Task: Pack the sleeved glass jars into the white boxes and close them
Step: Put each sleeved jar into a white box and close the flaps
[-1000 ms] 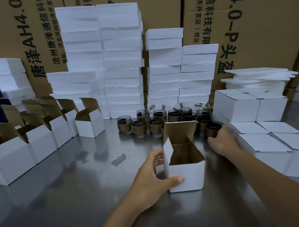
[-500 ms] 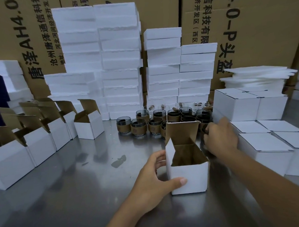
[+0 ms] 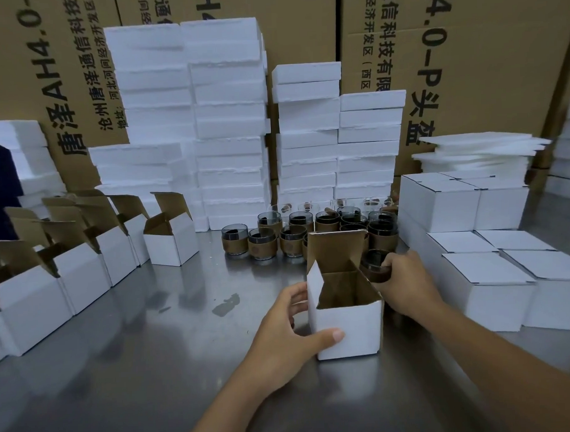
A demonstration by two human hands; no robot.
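My left hand (image 3: 295, 326) grips the open white box (image 3: 347, 327) at its near-left corner, thumb across the front, pinning it to the desk (image 3: 153, 368) so it won't slide during loading. My right hand (image 3: 407, 282) grasps a sleeved jar (image 3: 374, 267) just beside the box's right wall. It looks lifted, though the box hides its base. The lid flap (image 3: 337, 252) stands upright, clearing the opening.

Steel table (image 3: 153, 368) (dully reflective): open boxes (image 3: 80, 280) along left edge, sleeved jars (image 3: 262, 246) toward back, closed boxes (image 3: 486, 285) along right edge.
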